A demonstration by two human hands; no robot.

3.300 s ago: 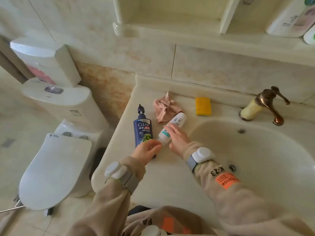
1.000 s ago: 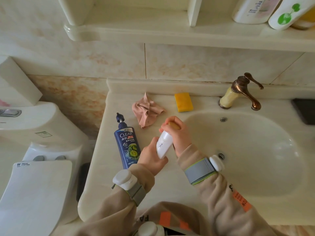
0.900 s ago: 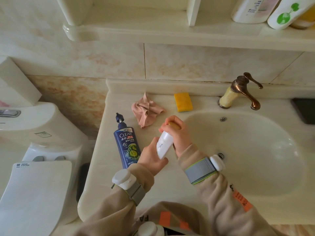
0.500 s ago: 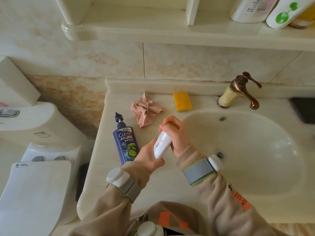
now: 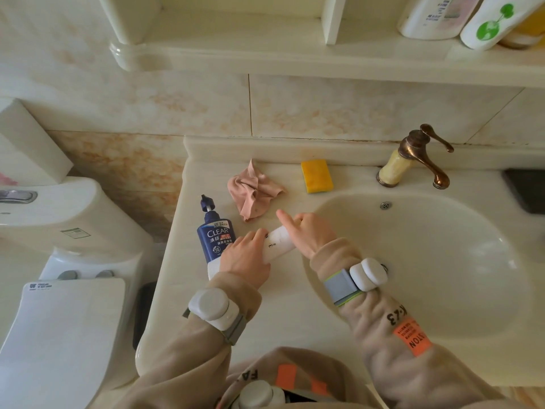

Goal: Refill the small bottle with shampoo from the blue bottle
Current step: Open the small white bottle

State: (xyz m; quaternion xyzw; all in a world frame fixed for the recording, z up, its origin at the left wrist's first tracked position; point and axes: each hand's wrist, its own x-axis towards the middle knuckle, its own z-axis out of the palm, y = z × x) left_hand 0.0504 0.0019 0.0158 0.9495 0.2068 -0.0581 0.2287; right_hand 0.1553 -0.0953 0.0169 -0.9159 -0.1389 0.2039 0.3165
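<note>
The small white bottle (image 5: 278, 242) lies tilted between my two hands, just above the counter left of the basin. My left hand (image 5: 244, 256) grips its lower part from above. My right hand (image 5: 306, 233) is curled around its upper end, with the index finger pointing out; the cap end is hidden by the fingers. The blue CLEAR shampoo bottle (image 5: 213, 236) with a dark pump stands upright on the counter, just left of my left hand, which covers its lower right part.
A crumpled pink cloth (image 5: 253, 193) and a yellow sponge (image 5: 317, 176) lie on the counter (image 5: 182, 261) behind my hands. The basin (image 5: 427, 261) and bronze tap (image 5: 418, 156) are to the right. A toilet (image 5: 59, 261) stands left. Bottles (image 5: 433, 16) sit on the shelf above.
The small bottle has dropped from a steep tilt to nearly flat. My left hand has moved on top of its lower part, and my right index finger now sticks out.
</note>
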